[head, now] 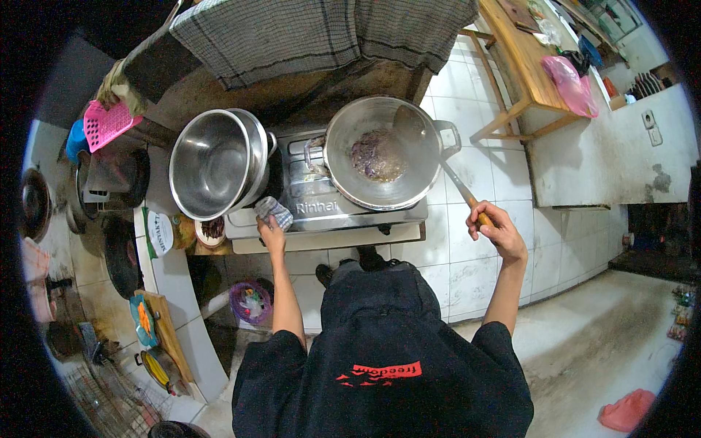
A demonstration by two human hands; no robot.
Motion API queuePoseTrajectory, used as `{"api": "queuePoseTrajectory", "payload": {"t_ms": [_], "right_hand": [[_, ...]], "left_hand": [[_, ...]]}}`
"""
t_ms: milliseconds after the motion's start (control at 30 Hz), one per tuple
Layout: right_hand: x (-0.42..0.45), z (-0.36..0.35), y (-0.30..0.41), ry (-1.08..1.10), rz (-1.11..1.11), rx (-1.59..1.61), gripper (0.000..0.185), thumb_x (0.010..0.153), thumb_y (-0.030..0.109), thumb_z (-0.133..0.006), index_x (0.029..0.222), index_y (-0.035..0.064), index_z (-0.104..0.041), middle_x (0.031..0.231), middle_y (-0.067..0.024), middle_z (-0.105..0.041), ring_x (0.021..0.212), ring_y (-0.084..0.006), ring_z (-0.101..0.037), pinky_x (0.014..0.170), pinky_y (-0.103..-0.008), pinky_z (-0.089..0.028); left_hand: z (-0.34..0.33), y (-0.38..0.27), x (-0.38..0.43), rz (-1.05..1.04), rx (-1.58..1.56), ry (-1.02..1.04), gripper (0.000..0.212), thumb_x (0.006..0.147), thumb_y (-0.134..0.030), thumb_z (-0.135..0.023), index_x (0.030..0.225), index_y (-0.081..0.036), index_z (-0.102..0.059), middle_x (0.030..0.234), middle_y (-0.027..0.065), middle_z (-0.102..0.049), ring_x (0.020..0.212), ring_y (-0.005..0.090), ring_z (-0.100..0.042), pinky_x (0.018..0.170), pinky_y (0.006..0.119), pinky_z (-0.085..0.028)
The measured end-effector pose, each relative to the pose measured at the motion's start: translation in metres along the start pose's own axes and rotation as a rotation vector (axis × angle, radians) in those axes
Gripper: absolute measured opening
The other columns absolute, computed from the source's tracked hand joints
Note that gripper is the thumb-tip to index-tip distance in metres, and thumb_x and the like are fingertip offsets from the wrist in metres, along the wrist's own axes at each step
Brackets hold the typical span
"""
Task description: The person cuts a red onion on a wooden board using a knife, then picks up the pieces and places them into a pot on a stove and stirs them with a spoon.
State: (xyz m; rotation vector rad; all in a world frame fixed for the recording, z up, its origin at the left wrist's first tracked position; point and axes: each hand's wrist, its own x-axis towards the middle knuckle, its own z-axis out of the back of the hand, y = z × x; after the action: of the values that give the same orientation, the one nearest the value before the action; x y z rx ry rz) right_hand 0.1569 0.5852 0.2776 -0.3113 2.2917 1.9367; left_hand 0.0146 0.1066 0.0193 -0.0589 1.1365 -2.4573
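Observation:
My right hand (501,232) grips the wooden handle of a metal spatula (455,179). The spatula's blade rests against the far inner wall of a two-handled metal wok (350,183) on the right of the Rinnai gas stove (306,189). Dark purplish sliced food (378,156) lies in bubbling liquid at the wok's bottom. A folded checked cloth (275,212) is in my left hand (272,238), at the stove's front left edge. My left fingertips are partly hidden. Beyond that hand, a wide steel bowl (211,161) sits tilted on other metal vessels over the stove's left side.
Left of the stove are a bag of cooking oil (159,232) and a small bowl of dark strips (211,232). A purple basket (251,301) stands below. Checked fabric (306,38) hangs behind the stove. A wooden table (517,65) stands at the right, with a pink plastic bag (572,85).

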Motion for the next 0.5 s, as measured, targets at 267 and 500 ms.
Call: {"api": "queuePoseTrajectory", "payload": {"t_ms": [267,500], "right_hand": [[0.021,0.01,-0.016,-0.019,-0.154,-0.081,0.019,0.082,0.004,-0.05,0.1,0.0014,-0.053,0.075,0.0009,-0.046,0.062,-0.0064,-0.04,0.056,-0.0203,-0.034],[0.023,0.03,-0.021,-0.081,-0.288,-0.17,0.03,0.089,0.006,-0.052,0.119,0.0074,-0.05,0.072,0.0024,-0.043,0.06,-0.0061,-0.037,0.054,-0.0209,-0.034]], "left_hand": [[0.01,-0.012,-0.023,0.251,-1.165,0.334,0.035,0.095,-0.019,-0.044,0.128,-0.008,-0.04,0.125,0.0084,-0.049,0.115,0.0262,-0.047,0.096,0.044,-0.04],[-0.009,-0.058,-0.02,0.43,-1.479,0.635,0.044,0.092,-0.035,-0.032,0.128,-0.011,-0.043,0.126,0.008,-0.05,0.115,0.027,-0.049,0.095,0.049,-0.04]]}}
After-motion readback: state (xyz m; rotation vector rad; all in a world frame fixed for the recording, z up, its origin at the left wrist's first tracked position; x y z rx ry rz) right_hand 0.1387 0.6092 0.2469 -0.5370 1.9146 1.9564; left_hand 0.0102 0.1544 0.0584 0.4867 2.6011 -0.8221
